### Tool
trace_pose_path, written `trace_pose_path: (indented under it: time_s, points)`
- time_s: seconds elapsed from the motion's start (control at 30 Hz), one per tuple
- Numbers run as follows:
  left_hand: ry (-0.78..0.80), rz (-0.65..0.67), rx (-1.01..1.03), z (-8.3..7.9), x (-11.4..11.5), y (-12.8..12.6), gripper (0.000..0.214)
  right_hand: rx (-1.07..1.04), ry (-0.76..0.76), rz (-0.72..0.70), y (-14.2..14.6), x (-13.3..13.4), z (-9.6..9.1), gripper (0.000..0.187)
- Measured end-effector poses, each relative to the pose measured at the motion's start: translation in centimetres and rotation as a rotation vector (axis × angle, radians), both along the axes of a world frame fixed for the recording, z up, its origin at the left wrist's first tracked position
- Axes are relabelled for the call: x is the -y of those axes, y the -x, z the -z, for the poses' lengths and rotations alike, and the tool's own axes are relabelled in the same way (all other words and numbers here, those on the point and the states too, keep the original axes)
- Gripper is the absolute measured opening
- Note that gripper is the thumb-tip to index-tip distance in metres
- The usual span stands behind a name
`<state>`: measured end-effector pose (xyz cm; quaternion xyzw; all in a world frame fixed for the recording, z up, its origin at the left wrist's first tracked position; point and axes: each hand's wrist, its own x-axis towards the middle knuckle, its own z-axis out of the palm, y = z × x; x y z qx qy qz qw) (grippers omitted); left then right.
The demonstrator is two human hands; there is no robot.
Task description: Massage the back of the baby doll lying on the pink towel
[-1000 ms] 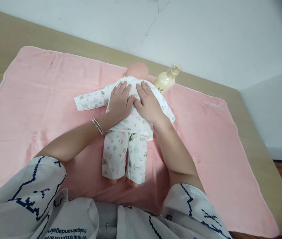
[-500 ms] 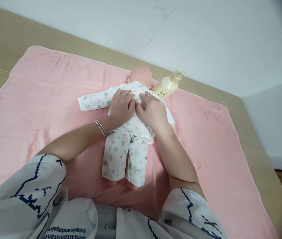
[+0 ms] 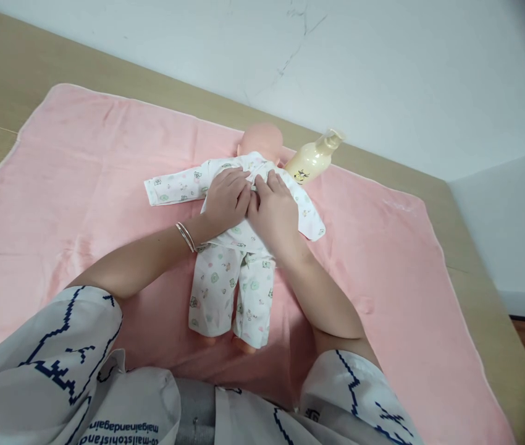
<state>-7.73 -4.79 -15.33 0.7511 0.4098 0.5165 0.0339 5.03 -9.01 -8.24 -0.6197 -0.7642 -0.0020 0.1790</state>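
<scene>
A baby doll [image 3: 260,139] with a bald head lies stretched out, its head away from me and no facial features showing. It wears a white printed top [image 3: 246,238] and matching trousers [image 3: 215,290]. My left hand [image 3: 226,199] rests on the left side of the doll's upper body, fingers laid over the cloth. Close beside it, my right hand [image 3: 275,213] lies over the middle and right of the top, fingers bent slightly with the tips on the fabric. The two thumbs nearly meet. Cloth under both palms is hidden.
A pink blanket [image 3: 118,204] is spread under the doll on a wooden table [image 3: 7,46]. Just right of the doll's head, a pale yellow pump bottle [image 3: 311,159] leans over at a tilt. A white wall [image 3: 383,74] borders the table's far side.
My right hand has shifted left towards my left hand, uncovering more of the doll's right sleeve. My left hand has barely moved.
</scene>
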Motion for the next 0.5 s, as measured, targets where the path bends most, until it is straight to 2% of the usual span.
trace_pose_path:
  time_s: [0.13,0.27,0.4,0.5]
  points:
    - [0.041,-0.048,0.019,-0.3,0.5,-0.1,0.048,-0.013,-0.021,0.039,0.6,0.7,0.1,0.048]
    - [0.153,-0.099,0.016,0.0,0.2,-0.3,0.047,-0.035,0.045,-0.026,-0.6,-1.1,0.5,0.057]
    - [0.237,-0.058,-0.028,0.1,-0.3,-0.4,0.053,-0.045,0.111,-0.150,-2.2,-2.9,0.8,0.062]
    - [0.231,-0.019,-0.090,-0.2,-0.5,-0.5,0.053,-0.026,0.114,-0.158,-2.6,-3.3,0.8,0.062]
